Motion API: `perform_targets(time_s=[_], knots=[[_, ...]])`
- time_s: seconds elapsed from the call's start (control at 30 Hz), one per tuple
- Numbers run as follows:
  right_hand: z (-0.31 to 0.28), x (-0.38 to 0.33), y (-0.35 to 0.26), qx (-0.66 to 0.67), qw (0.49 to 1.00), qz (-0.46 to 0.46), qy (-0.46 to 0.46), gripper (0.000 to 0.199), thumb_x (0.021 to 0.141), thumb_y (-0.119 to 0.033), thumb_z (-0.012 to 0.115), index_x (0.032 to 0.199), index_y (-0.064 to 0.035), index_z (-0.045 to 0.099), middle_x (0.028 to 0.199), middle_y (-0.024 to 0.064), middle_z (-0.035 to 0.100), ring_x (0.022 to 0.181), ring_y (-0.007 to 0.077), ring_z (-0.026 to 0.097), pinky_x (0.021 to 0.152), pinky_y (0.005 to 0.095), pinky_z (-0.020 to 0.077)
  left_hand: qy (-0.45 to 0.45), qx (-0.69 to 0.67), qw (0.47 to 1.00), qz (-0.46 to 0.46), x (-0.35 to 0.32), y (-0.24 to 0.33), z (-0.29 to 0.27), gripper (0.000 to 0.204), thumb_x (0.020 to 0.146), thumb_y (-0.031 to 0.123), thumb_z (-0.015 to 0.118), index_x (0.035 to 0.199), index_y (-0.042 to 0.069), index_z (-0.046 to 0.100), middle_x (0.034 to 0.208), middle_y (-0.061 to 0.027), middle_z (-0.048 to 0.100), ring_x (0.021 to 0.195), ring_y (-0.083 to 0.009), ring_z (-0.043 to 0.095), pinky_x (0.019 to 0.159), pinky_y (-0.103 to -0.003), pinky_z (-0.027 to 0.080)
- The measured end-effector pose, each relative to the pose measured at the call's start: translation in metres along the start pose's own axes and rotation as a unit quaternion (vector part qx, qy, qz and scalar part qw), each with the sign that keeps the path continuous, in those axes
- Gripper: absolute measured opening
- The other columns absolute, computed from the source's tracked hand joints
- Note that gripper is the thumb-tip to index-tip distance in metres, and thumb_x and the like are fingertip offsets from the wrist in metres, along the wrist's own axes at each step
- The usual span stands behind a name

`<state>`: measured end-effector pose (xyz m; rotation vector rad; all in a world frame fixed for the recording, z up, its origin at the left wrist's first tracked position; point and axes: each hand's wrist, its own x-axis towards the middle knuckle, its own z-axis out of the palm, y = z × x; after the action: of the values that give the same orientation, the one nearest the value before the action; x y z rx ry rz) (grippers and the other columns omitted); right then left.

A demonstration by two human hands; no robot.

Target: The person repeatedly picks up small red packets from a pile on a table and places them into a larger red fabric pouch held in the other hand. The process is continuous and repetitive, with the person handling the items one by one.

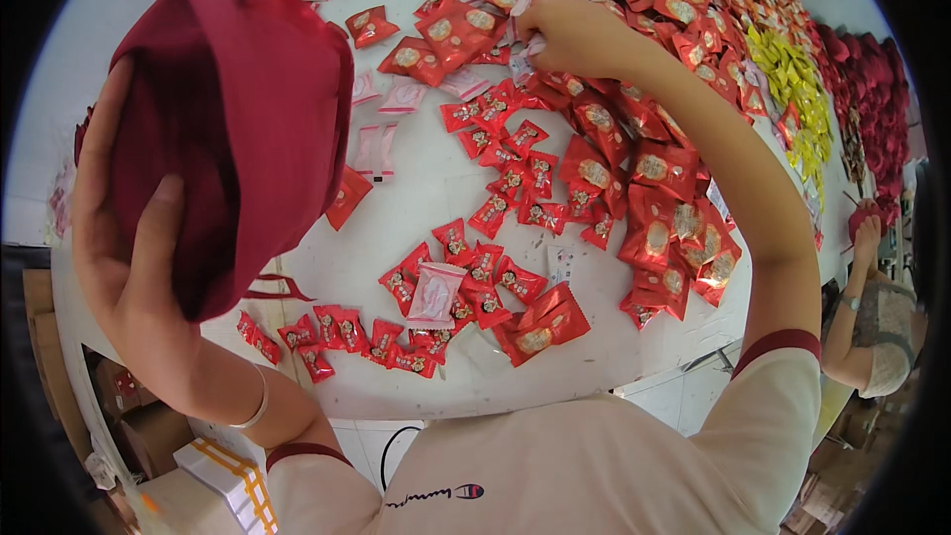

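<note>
Red fabric pouch sits gripped in the left hand, raised off the table, while the right hand pinches pale sachets from the spread.

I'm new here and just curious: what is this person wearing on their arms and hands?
Both hands are bare, no gloves. The left hand has a thin pale bangle round its wrist. The right hand wears nothing. Both arms are bare below short cream sleeves edged with a dark red band.
</note>
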<state>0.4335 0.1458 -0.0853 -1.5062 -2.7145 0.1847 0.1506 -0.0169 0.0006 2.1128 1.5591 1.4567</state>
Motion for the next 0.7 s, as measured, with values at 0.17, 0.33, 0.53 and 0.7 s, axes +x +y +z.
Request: perform_targets(time_s=[0.17,0.33,0.53,0.7], knots=[[0.001,0.038,-0.023,-0.093,0.973,0.122,-0.174,0.029,0.06,-0.018,0.063,0.084,-0.0023,0.058,0.08,0.0133,0.06,0.076,0.0251,0.058,0.061,0.0369,0.0463,-0.026,-0.054,0.998,-0.004,-0.004,0.004,0.013,0.049,0.071,-0.003,0.04,0.119,-0.003,0.038,0.121,-0.0114,0.041,0.114,-0.0192,0.037,0.096,-0.029,0.025],[0.015,0.039,-0.027,-0.13,0.986,0.07,-0.073,0.028,0.059,-0.015,0.064,0.084,-0.0014,0.058,0.083,0.0136,0.059,0.077,0.0262,0.058,0.06,0.0379,0.0465,-0.081,0.009,0.996,0.037,-0.006,-0.002,0.026,0.053,0.067,-0.007,0.04,0.12,-0.001,0.038,0.124,-0.0109,0.039,0.117,-0.0189,0.033,0.097,-0.028,0.02],[0.007,0.03,-0.008,0.031,0.998,0.05,-0.028,0.024,0.056,-0.013,0.063,0.077,-0.0043,0.056,0.077,0.0079,0.057,0.071,0.021,0.055,0.056,0.0297,0.042,-0.091,0.011,0.995,0.036,-0.006,-0.001,0.031,0.057,0.065,-0.011,0.04,0.12,0.002,0.038,0.124,-0.011,0.038,0.117,-0.0209,0.033,0.098,-0.03,0.022],[-0.068,-0.05,-0.027,0.591,0.803,0.069,-0.008,0.038,0.064,-0.019,0.066,0.096,-0.0038,0.051,0.074,0.0031,0.052,0.057,0.0083,0.048,0.041,0.0202,0.0364,-0.109,0.044,0.991,0.066,-0.011,0.002,0.039,0.055,0.067,-0.006,0.044,0.12,0.001,0.035,0.124,-0.0178,0.036,0.116,-0.029,0.034,0.095,-0.033,0.027]])
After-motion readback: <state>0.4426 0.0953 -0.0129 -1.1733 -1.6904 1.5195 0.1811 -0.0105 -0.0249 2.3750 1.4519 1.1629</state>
